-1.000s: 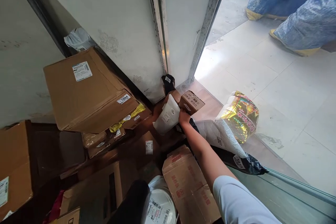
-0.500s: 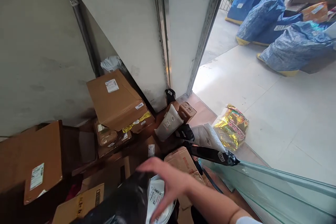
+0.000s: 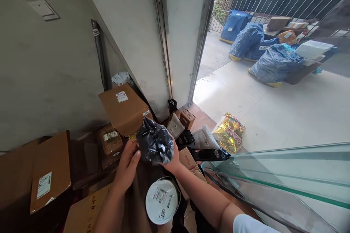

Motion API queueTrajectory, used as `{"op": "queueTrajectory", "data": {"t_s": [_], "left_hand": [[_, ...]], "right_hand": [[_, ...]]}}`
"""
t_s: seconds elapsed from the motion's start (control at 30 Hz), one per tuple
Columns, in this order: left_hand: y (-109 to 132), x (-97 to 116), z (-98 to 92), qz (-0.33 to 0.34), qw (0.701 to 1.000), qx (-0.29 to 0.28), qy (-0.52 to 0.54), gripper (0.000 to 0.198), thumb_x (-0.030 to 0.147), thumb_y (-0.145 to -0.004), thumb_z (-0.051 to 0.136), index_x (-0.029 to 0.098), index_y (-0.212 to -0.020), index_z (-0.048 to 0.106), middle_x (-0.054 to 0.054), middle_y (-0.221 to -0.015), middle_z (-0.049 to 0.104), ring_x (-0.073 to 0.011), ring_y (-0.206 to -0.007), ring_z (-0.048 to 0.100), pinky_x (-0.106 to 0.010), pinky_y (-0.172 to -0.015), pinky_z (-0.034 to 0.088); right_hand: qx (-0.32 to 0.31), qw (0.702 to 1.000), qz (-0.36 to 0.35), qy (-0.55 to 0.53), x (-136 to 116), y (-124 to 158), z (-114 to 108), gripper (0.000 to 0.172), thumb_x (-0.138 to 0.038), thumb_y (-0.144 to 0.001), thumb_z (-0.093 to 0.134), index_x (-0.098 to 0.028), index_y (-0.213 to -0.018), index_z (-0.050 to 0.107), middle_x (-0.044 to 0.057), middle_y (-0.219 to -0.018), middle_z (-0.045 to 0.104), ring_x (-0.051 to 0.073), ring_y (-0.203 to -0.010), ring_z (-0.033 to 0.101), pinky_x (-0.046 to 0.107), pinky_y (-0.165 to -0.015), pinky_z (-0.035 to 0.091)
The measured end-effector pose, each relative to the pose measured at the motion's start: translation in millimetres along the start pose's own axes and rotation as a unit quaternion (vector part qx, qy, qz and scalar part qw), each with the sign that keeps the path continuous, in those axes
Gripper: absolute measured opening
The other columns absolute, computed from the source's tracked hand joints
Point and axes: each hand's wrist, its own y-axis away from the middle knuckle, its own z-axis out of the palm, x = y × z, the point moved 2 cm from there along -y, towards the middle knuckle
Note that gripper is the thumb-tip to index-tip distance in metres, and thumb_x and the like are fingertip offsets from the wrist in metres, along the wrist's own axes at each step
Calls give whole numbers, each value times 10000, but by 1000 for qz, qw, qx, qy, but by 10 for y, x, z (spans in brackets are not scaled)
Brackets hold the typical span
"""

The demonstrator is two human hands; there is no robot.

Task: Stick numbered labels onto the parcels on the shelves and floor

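Observation:
Between my two hands is a black plastic-wrapped parcel, raised above the packages on the floor. My left hand is closed on its left side, thumb on the near edge. On the other side my right hand grips it, with most of the fingers hidden behind the plastic. Just below stands a round white bucket with a label on its lid. Beyond the parcel, a large brown carton rests on other boxes.
More cartons fill the lower left. Several bags, a small brown box and a gold package lie by the doorway. A glass door edges the right. Outside are blue sacks near a fence.
The black parcel has risen from the lower edge to the middle of the view, uncovering the bucket. My left hand has come into view on it. My view has tilted up.

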Motion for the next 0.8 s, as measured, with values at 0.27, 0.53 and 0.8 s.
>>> {"op": "queueTrajectory", "data": {"t_s": [0.27, 0.53, 0.8], "left_hand": [[-551, -502, 499, 6, 1000, -13, -26, 1100, 372, -589, 864, 266, -1480, 227, -124, -1470, 382, -262, -1283, 495, -427, -1080, 443], [-858, -2168, 1236, -74, 990, 84, -86, 136, 238, -737, 602, 183, -861, 614, -39, -947, 540, -192, -936, 578, -353, -940, 477], [-459, -3610, 1849, -127, 983, 70, -109, 102, 273, -759, 547, 204, -811, 600, -38, -879, 598, -209, -887, 599, -341, -872, 478]], "right_hand": [[-10, 990, -35, 137, 1265, -185, -127, 826, -497, -672, 753, -188, -1356, 411, 134, -1367, 516, 253, -1277, 524, 386, -1126, 410], [-167, 951, 109, 237, 2392, -276, -658, 961, -204, -627, 769, -149, -1451, 278, 148, -1405, 510, 227, -1286, 523, 355, -1112, 403], [-238, 830, 273, 424, 3744, -710, -1593, 678, -131, -677, 757, -139, -1319, 540, 141, -1364, 573, 240, -1231, 580, 327, -1042, 464]]}}
